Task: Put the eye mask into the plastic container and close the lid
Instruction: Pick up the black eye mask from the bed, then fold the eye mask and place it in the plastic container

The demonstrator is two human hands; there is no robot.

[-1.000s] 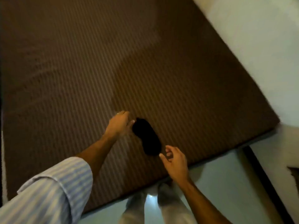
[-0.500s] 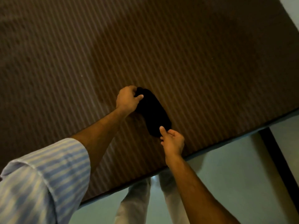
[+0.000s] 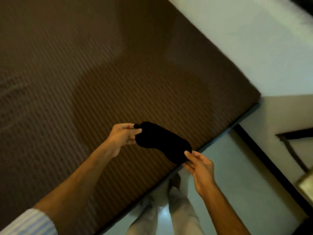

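A black eye mask [image 3: 162, 141] is held up above the near edge of a brown striped bed [image 3: 84, 82]. My left hand [image 3: 123, 136] pinches its upper left end. My right hand [image 3: 199, 165] pinches its lower right end. The mask is stretched between both hands, clear of the bed surface. No plastic container is in view.
The bed's edge runs diagonally from lower left to upper right. A pale floor [image 3: 237, 184] lies to the right of it, where my legs [image 3: 169, 209] stand. A dark skirting strip [image 3: 271, 168] and a pale wall [image 3: 288, 116] are at the far right.
Both hands reached for the mask lying on the bed, closed on its two ends and lifted it off the surface toward the bed's edge. The view has swung.
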